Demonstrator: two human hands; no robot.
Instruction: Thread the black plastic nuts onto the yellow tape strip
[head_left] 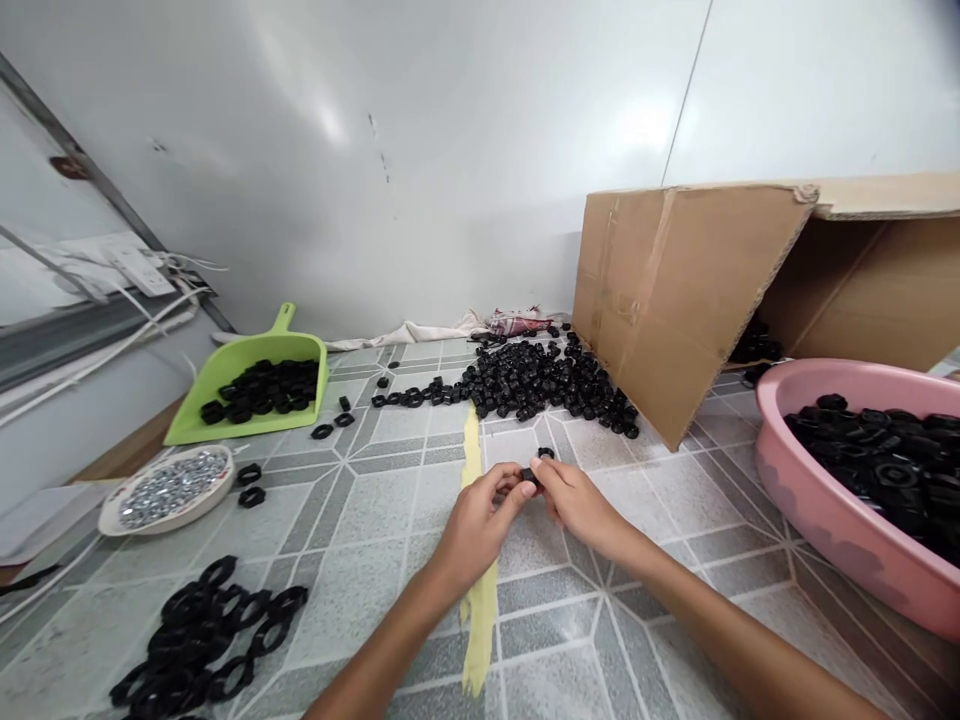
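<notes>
My left hand (481, 510) and my right hand (576, 502) meet above the tiled surface, fingers pinched on a small black plastic nut (530, 476). Fingertips cover most of it. Just beyond my right fingers shows another black nut (546, 453); whether it is touched I cannot tell. Ahead of both hands spreads a large pile of black nuts (529, 375). To the left front lies a loose heap of larger-looking black rings (199, 635).
A green dustpan (176, 425) with black nuts and a white dish (229, 478) of small shiny metal pieces stand at left. On the right are a cardboard box (660, 290) and a pink basin (780, 440) full of black parts. Yellow tape (481, 640) marks the tiles.
</notes>
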